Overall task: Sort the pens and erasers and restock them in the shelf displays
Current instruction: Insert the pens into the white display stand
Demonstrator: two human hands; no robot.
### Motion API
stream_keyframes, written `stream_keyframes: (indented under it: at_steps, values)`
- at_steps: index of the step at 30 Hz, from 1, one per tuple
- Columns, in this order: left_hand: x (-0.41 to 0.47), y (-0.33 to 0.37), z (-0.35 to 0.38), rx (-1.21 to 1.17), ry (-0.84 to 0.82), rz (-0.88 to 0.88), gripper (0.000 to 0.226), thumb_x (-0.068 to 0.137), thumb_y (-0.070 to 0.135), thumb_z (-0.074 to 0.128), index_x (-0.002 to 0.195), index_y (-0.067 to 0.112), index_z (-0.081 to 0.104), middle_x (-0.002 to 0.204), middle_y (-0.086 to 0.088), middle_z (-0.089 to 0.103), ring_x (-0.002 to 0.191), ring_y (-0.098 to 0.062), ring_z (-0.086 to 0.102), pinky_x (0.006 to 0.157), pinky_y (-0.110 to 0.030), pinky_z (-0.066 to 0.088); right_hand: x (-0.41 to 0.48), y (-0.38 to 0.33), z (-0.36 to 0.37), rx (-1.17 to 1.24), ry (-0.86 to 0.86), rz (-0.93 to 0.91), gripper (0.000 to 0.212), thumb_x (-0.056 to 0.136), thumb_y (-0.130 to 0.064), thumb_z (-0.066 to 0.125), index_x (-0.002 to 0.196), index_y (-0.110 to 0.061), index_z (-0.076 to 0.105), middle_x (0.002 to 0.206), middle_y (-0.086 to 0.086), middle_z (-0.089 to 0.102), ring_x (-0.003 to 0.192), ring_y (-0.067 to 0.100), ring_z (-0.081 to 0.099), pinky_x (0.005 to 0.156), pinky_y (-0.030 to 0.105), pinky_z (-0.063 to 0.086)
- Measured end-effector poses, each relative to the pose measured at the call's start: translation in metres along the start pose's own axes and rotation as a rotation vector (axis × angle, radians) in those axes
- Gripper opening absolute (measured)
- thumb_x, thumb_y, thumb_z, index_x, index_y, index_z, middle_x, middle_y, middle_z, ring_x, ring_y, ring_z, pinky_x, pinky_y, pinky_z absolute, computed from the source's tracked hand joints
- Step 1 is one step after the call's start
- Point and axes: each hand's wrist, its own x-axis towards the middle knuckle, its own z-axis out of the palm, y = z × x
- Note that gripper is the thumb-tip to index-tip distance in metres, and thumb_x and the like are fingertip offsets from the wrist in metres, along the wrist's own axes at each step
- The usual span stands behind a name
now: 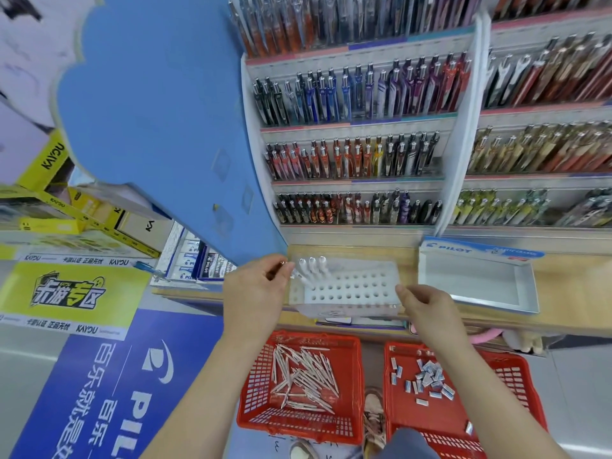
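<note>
- The left hand pinches a white pen near its top. Its fingers are together on the pen.
- Just right of those fingers, three more pens stand up in the white pen holder on the surface.
- The right hand has loosely bent fingers at the holder's right end. I cannot tell if they grip it.
- Below the left fingers, a red pen basket holds loose pens.
- Below the right fingers, a red eraser basket holds erasers.
- Right of the right fingers sits an open Pilot box.
</note>
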Motion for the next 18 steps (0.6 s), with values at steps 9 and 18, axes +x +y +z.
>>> stream_keyframes:
  at_steps: [9, 18]
  values:
    - [0.008, -0.012, 0.022, 0.120, -0.039, 0.091, 0.013, 0.082, 0.028, 0.070, 0.083, 0.016, 0.074, 0.073, 0.002, 0.068, 0.068, -0.015, 0.061, 0.067, -0.028, 0.047, -0.002, -0.004, 0.004, -0.007, 0.029, -0.034, 0.026, 0.090, -0.035, 0.058, 0.098, -0.016, 0.074, 0.087, -0.001, 0.072, 0.086, 0.022, 0.066, 0.082, 0.038, 0.053]
    - [0.012, -0.013, 0.036, 0.277, -0.100, 0.060, 0.015, 0.079, 0.026, 0.073, 0.085, 0.013, 0.075, 0.077, 0.009, 0.044, 0.070, -0.010, 0.045, 0.065, -0.019, 0.028, -0.002, -0.006, 0.011, -0.053, 0.056, -0.057, 0.024, 0.088, -0.016, 0.047, 0.073, -0.003, 0.062, 0.058, 0.016, 0.055, 0.058, 0.029, 0.047, 0.055, 0.032, 0.034]
